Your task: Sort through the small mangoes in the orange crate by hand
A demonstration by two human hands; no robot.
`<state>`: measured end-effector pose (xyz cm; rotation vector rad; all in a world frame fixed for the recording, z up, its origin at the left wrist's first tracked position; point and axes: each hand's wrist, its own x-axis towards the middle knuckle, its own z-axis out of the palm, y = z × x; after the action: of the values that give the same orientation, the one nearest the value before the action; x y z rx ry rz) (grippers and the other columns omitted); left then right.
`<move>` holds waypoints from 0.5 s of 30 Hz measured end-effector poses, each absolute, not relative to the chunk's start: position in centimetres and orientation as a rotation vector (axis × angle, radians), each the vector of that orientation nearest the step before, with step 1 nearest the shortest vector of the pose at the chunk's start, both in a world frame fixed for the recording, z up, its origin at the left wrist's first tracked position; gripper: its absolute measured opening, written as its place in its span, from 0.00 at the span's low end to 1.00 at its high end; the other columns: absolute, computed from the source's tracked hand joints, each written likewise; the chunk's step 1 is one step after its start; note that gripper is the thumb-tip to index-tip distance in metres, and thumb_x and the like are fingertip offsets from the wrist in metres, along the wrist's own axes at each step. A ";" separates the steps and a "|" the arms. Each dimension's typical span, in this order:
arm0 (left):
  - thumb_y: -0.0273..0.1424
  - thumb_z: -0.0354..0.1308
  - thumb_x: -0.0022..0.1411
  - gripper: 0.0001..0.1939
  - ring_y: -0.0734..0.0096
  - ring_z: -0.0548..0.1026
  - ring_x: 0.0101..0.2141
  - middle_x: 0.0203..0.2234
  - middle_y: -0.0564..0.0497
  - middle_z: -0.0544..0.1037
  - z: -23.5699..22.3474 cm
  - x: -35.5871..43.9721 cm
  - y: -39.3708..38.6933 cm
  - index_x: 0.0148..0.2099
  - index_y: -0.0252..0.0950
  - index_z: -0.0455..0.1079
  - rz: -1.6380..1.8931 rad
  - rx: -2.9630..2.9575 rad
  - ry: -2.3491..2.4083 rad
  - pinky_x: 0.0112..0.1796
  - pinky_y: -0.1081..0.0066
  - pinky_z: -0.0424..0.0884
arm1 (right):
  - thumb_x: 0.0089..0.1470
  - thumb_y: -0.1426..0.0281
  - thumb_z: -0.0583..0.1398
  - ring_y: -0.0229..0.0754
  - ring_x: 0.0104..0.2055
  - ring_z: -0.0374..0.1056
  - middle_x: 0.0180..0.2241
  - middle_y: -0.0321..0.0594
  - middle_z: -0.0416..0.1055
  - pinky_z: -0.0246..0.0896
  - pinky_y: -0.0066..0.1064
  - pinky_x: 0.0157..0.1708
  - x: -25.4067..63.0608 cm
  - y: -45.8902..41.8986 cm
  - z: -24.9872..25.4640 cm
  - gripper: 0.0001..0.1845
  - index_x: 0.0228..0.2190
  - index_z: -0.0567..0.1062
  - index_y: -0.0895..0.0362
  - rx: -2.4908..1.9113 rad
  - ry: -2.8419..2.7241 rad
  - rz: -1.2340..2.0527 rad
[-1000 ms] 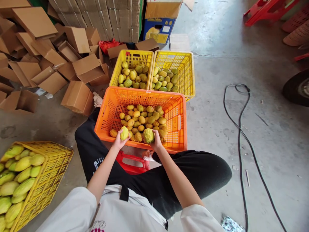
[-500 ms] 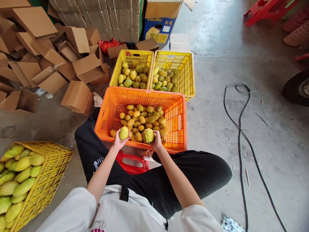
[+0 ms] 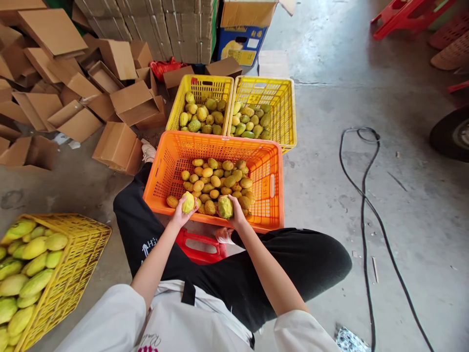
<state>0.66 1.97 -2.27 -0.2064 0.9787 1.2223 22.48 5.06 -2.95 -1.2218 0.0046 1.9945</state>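
Two held fruits (image 3: 188, 203) — "H" (image 3: 150, 243) on trousers (image 3: 304, 261)

Fruit (image 3: 215, 181) lies in the near crate (image 3: 205, 146), two far crates (image 3: 284, 105) behind, cardboard boxes (image 3: 115, 145) left.

The orange crate (image 3: 216, 148) is smooth plastic, the held fruit (image 3: 225, 207) rough-skinned, the cartons (image 3: 114, 142) matt cardboard, the floor (image 3: 315, 205) faintly glossy concrete.

White "H" on black trousers (image 3: 227, 281), illegible script on white shirt (image 3: 190, 318)
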 end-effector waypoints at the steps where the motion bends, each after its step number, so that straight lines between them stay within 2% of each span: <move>1: 0.33 0.62 0.61 0.07 0.68 0.78 0.32 0.33 0.46 0.80 -2.3 0.6 2.0 0.40 0.34 0.74 1.223 -0.202 0.978 0.41 0.65 0.75 | 0.54 0.58 0.63 0.44 0.28 0.76 0.25 0.38 0.77 0.75 0.33 0.25 22.5 5.1 -3.0 0.11 0.30 0.72 0.53 -1.229 0.020 1.989; 5: 0.34 0.60 0.61 0.09 0.67 0.78 0.34 0.36 0.45 0.81 -2.4 0.7 2.0 0.42 0.35 0.75 1.227 -0.200 0.964 0.43 0.63 0.75 | 0.55 0.57 0.60 0.46 0.27 0.75 0.23 0.39 0.75 0.74 0.34 0.23 22.7 5.1 -3.0 0.12 0.31 0.71 0.53 -1.278 0.068 1.968; 10: 0.35 0.58 0.63 0.11 0.69 0.76 0.31 0.35 0.48 0.81 -2.3 0.8 2.3 0.46 0.37 0.75 1.230 -0.228 1.012 0.38 0.67 0.75 | 0.58 0.56 0.55 0.49 0.28 0.76 0.22 0.41 0.75 0.73 0.36 0.23 22.8 5.3 -2.8 0.15 0.32 0.73 0.55 -1.262 0.113 1.977; 15: 0.38 0.51 0.69 0.18 0.66 0.78 0.33 0.35 0.43 0.80 -1.5 0.7 2.4 0.52 0.33 0.74 1.172 -0.271 0.947 0.35 0.68 0.75 | 0.58 0.55 0.56 0.50 0.30 0.77 0.24 0.42 0.76 0.75 0.39 0.25 22.7 5.4 -2.6 0.16 0.32 0.73 0.55 -1.270 0.128 1.951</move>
<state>0.66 2.38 -1.54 -0.2711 0.9470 1.1724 22.69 5.35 -2.64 -1.2696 0.1280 1.9509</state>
